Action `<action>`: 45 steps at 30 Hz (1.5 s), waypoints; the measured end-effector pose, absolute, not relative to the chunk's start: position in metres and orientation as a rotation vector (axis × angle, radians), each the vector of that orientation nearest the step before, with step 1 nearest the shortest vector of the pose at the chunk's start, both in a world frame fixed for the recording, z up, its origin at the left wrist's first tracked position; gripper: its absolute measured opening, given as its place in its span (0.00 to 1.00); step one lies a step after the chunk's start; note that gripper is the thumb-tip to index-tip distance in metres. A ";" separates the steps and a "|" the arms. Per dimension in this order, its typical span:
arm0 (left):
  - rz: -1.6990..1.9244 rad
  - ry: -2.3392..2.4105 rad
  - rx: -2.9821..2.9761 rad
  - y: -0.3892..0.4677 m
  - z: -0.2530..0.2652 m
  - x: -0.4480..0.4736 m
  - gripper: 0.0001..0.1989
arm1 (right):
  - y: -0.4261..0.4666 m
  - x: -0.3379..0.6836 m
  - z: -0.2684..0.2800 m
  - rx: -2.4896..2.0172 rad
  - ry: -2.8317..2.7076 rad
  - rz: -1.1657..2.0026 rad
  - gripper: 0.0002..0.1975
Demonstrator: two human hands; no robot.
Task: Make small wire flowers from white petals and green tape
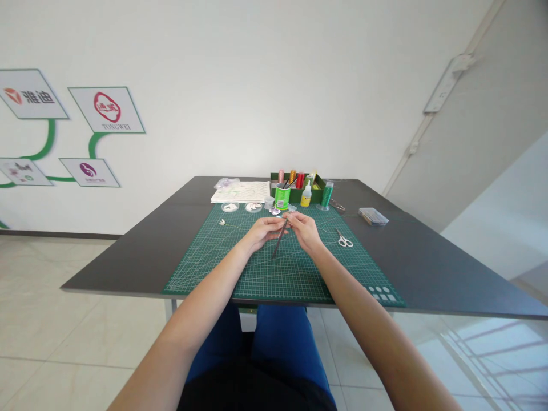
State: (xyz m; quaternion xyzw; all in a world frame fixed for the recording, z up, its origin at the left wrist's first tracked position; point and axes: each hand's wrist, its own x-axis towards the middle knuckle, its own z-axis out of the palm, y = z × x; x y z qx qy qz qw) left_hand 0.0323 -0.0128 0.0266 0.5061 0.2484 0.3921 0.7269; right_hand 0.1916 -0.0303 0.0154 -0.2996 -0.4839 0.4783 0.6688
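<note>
Above the far middle of the green cutting mat, my two hands meet with the fingertips close together. My right hand is closed on a slim dark tool, possibly tweezers, which slants down toward me. Beside it, my left hand is closed too, thumb and fingers pinched. A small pale piece seems to be at its fingertips, too small to name. Just beyond the hands lie pale purple petal-like pieces. A small white flower on a thin stem lies left of my left hand.
White-handled scissors lie right on the mat. Behind stand a green can with tools, a glue bottle, a green spool and a dark green box. Two shallow dishes sit left; a clear case is right.
</note>
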 end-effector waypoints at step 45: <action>0.896 0.537 1.205 -0.014 0.026 0.032 0.19 | -0.036 0.189 0.018 -0.614 -1.155 1.139 0.13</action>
